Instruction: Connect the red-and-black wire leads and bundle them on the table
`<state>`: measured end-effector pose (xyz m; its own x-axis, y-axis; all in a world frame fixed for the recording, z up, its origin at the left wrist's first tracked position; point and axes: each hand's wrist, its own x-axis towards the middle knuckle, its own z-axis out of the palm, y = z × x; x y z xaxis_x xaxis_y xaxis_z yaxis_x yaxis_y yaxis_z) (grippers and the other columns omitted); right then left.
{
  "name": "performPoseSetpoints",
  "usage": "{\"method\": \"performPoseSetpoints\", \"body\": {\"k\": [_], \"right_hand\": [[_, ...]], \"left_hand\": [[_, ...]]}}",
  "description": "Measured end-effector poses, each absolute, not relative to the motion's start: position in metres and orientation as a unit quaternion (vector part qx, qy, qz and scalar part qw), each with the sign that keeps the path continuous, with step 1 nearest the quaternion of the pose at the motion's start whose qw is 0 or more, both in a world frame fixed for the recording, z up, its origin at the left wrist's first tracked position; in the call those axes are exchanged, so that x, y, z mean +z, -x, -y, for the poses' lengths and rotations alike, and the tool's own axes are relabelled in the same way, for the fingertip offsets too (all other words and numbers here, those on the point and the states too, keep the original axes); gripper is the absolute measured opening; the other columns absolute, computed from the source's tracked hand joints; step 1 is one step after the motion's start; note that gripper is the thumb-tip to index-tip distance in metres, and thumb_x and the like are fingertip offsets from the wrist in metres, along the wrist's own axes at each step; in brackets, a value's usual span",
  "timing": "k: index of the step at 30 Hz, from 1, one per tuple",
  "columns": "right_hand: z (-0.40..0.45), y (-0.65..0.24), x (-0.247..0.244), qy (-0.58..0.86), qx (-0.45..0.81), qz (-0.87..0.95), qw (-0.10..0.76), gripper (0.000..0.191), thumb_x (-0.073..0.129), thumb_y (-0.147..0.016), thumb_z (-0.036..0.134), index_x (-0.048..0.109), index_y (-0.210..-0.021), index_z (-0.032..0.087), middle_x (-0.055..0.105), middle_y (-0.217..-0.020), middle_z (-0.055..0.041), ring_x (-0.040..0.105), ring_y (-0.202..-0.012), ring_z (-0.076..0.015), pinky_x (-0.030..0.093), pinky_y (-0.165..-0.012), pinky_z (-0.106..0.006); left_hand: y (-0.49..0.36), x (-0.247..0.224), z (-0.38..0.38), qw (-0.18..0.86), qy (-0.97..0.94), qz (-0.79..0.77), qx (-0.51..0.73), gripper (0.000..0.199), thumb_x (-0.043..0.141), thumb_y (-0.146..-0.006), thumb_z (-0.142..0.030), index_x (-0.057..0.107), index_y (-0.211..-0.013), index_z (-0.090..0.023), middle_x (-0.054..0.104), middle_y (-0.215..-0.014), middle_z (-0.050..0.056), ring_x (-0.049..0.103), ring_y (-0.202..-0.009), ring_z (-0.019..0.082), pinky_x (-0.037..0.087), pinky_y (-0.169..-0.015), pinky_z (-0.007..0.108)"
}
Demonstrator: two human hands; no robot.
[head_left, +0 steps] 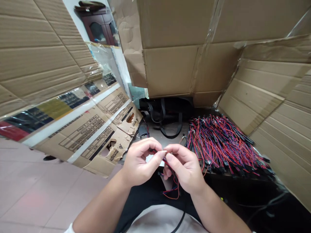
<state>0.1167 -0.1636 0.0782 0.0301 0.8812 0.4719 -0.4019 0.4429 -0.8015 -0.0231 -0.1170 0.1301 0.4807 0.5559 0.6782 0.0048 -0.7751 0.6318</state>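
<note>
- My left hand (pixel 143 161) and right hand (pixel 184 166) pinch a small wire end (pixel 165 152) between fingertips.
- Red-and-blue wires (pixel 175 187) dangle just below my grip.
- Wire pile (pixel 223 142): right of it.

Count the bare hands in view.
2. The left hand is left of the held wires; the right hand is on their right, and the fingertips meet between them. No other hand shows.
</note>
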Motion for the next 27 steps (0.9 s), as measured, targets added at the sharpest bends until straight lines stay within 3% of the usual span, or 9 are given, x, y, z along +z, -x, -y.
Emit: {"method": "performPoseSetpoints", "body": {"k": [4, 8, 12, 15, 17, 21, 23, 25, 27], "right_hand": [[0.168, -0.125, 0.077, 0.203, 0.570, 0.528, 0.596, 0.032, 0.063, -0.089, 0.033, 0.058, -0.117, 0.020, 0.057, -0.083, 0.0008, 0.061, -0.051, -0.0073, 0.055, -0.049, -0.022], [0.181, -0.133, 0.070, 0.241, 0.611, 0.551, 0.515, 0.028, 0.062, -0.089, 0.036, 0.062, -0.105, 0.014, 0.062, -0.079, -0.0018, 0.063, -0.055, -0.0076, 0.055, -0.056, -0.021], [0.192, -0.138, 0.075, 0.246, 0.645, 0.485, 0.537, 0.031, 0.059, -0.090, 0.042, 0.064, -0.099, 0.012, 0.052, -0.056, 0.0051, 0.047, -0.036, -0.0040, 0.049, -0.038, -0.019], [0.197, -0.157, 0.099, 0.282, 0.589, 0.445, 0.613, 0.030, 0.061, -0.089, 0.040, 0.064, -0.102, 0.014, 0.047, -0.053, 0.0071, 0.037, -0.029, -0.0028, 0.038, -0.025, -0.016], [0.195, -0.185, 0.123, 0.352, 0.503, 0.430, 0.662, 0.027, 0.064, -0.087, 0.038, 0.066, -0.102, 0.016, 0.046, -0.053, 0.0074, 0.035, -0.029, -0.0028, 0.035, -0.023, -0.015], [0.164, -0.267, 0.162, 0.493, 0.318, 0.432, 0.686, 0.024, 0.070, -0.081, 0.037, 0.068, -0.091, 0.014, 0.045, -0.054, 0.0060, 0.033, -0.032, -0.0022, 0.028, -0.023, -0.013], [0.134, -0.304, 0.165, 0.594, 0.219, 0.432, 0.643, 0.017, 0.063, -0.087, 0.032, 0.066, -0.088, 0.015, 0.051, -0.058, 0.0038, 0.039, -0.035, -0.0033, 0.038, -0.030, -0.014], [0.100, -0.328, 0.152, 0.756, 0.135, 0.439, 0.467, 0.022, 0.048, -0.095, 0.027, 0.062, -0.083, 0.014, 0.056, -0.061, 0.0009, 0.050, -0.041, -0.0049, 0.052, -0.045, -0.018], [0.069, -0.340, 0.129, 0.807, 0.131, 0.440, 0.373, 0.023, 0.050, -0.093, 0.021, 0.062, -0.078, 0.011, 0.061, -0.062, -0.0045, 0.060, -0.048, -0.0111, 0.057, -0.054, -0.026]], "left_hand": [[0.024, 0.132, 0.119, 0.340, -0.790, -0.171, 0.480, 0.013, 0.061, -0.085, -0.015, 0.061, -0.072, -0.014, 0.059, -0.069, 0.003, 0.057, -0.059, 0.011, 0.049, -0.048, 0.020], [0.027, 0.135, 0.114, 0.376, -0.729, -0.171, 0.545, 0.011, 0.061, -0.086, -0.016, 0.062, -0.074, -0.016, 0.058, -0.073, 0.001, 0.056, -0.057, 0.009, 0.048, -0.046, 0.018], [0.021, 0.136, 0.100, 0.427, -0.677, -0.156, 0.579, 0.005, 0.064, -0.086, -0.022, 0.064, -0.088, -0.019, 0.062, -0.083, 0.002, 0.060, -0.062, 0.011, 0.054, -0.055, 0.024], [0.014, 0.132, 0.090, 0.473, -0.661, -0.149, 0.564, 0.037, 0.065, -0.085, -0.031, 0.053, -0.120, -0.026, 0.063, -0.106, 0.006, 0.066, -0.078, 0.016, 0.058, -0.069, 0.033], [0.012, 0.123, 0.084, 0.467, -0.662, -0.178, 0.559, 0.053, 0.066, -0.083, -0.033, 0.043, -0.131, -0.028, 0.060, -0.115, 0.008, 0.066, -0.090, 0.019, 0.057, -0.076, 0.035], [0.012, 0.095, 0.071, 0.428, -0.711, -0.278, 0.484, 0.045, 0.066, -0.082, -0.034, 0.052, -0.123, -0.021, 0.060, -0.112, 0.010, 0.063, -0.095, 0.020, 0.055, -0.080, 0.034], [0.010, 0.079, 0.066, 0.403, -0.748, -0.310, 0.426, 0.037, 0.064, -0.082, -0.035, 0.058, -0.114, -0.019, 0.061, -0.108, 0.010, 0.062, -0.095, 0.021, 0.055, -0.080, 0.035], [0.005, 0.066, 0.063, 0.372, -0.783, -0.323, 0.380, 0.032, 0.062, -0.082, -0.035, 0.061, -0.109, -0.017, 0.060, -0.107, 0.011, 0.061, -0.096, 0.022, 0.055, -0.080, 0.036], [-0.001, 0.057, 0.062, 0.346, -0.810, -0.323, 0.347, 0.030, 0.060, -0.083, -0.034, 0.062, -0.108, -0.017, 0.060, -0.106, 0.011, 0.061, -0.098, 0.022, 0.055, -0.080, 0.036]]}}
